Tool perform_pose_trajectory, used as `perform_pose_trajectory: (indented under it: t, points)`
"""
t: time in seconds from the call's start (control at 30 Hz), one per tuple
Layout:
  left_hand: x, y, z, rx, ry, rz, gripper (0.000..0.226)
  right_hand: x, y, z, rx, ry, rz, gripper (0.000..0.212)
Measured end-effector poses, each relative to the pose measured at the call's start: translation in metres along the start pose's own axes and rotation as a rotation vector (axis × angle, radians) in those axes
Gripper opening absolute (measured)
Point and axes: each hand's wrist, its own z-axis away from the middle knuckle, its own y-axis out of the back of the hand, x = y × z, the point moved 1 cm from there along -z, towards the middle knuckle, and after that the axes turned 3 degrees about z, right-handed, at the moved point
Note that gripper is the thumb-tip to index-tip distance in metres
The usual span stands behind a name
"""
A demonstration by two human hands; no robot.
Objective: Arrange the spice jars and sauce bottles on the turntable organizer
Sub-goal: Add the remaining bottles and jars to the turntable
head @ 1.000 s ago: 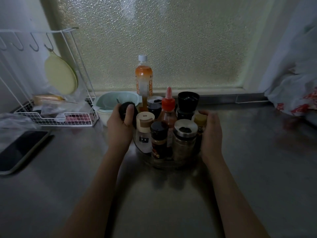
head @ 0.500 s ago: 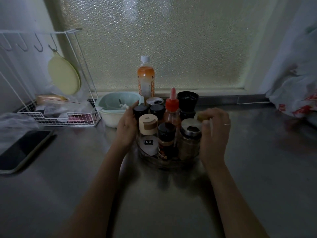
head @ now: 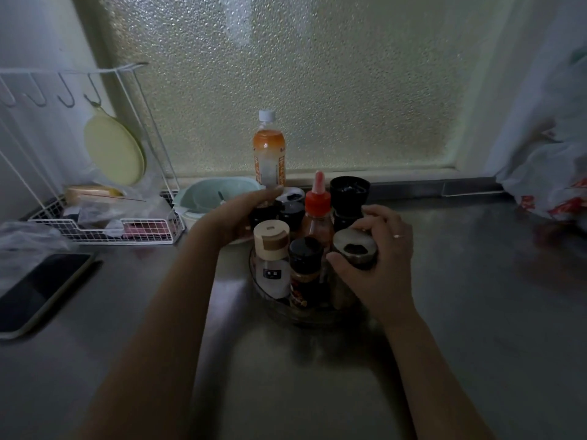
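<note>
A clear round turntable [head: 317,316] stands on the steel counter, crowded with jars. At its front are a cream-lidded white jar [head: 272,239] and a dark-capped jar with a red label [head: 305,258]. A red-capped sauce bottle [head: 318,204] and a black grinder [head: 349,189] stand further back. My right hand [head: 381,268] grips the silver-lidded jar [head: 355,247] at the front right, thumb on its near side. My left hand [head: 236,219] curls around a black-capped jar [head: 264,214] at the back left.
A tall orange drink bottle [head: 269,154] and a pale green bowl [head: 209,193] stand behind the turntable by the frosted window. At the left are a white wire rack [head: 104,231] and a dark tablet [head: 41,290]. A plastic bag [head: 556,179] lies at the far right.
My left hand set the black-capped jar at the turntable's back left and stays around it. My right hand moved from the turntable's right side onto the silver-lidded jar.
</note>
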Motion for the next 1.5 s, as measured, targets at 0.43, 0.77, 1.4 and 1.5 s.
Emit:
perform_pose_trajectory:
  t: [0.43,0.77,1.4,1.5]
  points:
    - [0.015,-0.008,-0.015,-0.129,0.010,-0.154,0.044,-0.030,-0.010,0.009,0.157,0.300,0.328,0.052]
    - [0.033,-0.005,-0.011,-0.289,-0.011,-0.380,0.057,-0.043,-0.010,0.005,0.043,0.153,0.440,0.051]
    - [0.047,0.002,0.016,0.626,-0.715,-0.098,0.032,-0.042,0.005,0.006,0.464,-0.024,-0.229,0.041]
    - [0.066,0.004,0.053,0.702,-0.915,-0.037,0.039,-0.040,0.008,0.005,0.565,-0.073,-0.371,0.052]
